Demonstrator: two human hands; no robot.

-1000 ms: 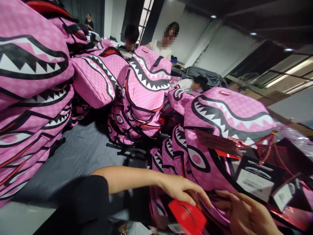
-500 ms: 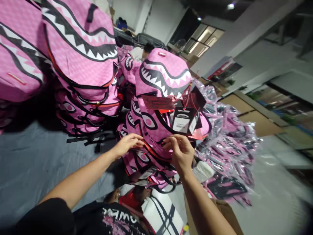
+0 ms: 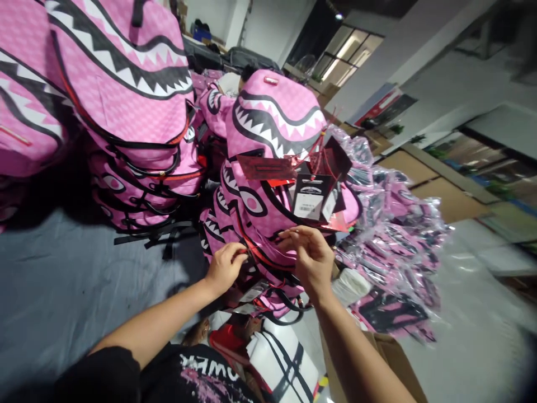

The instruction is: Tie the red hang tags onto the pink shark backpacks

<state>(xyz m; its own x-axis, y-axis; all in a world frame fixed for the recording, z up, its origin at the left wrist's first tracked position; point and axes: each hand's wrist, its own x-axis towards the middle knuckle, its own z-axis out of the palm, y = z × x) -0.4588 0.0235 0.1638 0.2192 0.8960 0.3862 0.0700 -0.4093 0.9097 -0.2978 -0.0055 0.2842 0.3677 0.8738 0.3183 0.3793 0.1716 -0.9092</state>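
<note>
Pink backpacks with a shark-mouth print are stacked in front of me, and the top backpack (image 3: 272, 112) faces me. Black and dark red hang tags (image 3: 308, 197) lie over its front on red strings. At the left side of the stack my left hand (image 3: 226, 268) pinches with thumb and fingertips; what it holds is too small to make out. Beside the tags' lower edge, my right hand (image 3: 312, 254) has its fingers curled and thumb pressed in, perhaps on a thin string. Under my hands hangs a lower backpack's black handle (image 3: 289, 316).
More pink backpacks (image 3: 126, 84) stand stacked on the grey-covered table (image 3: 84, 291) to the left. Plastic-wrapped pink bags (image 3: 390, 240) pile up at the right. Below are a white bundle with black straps (image 3: 281, 364) and a cardboard box (image 3: 390, 358). A person is partly hidden behind the stack.
My left hand has moved slightly down and right, and its fingers have closed from a loose reach into a pinch. The right hand stays nearly in place. The view has shifted slightly.
</note>
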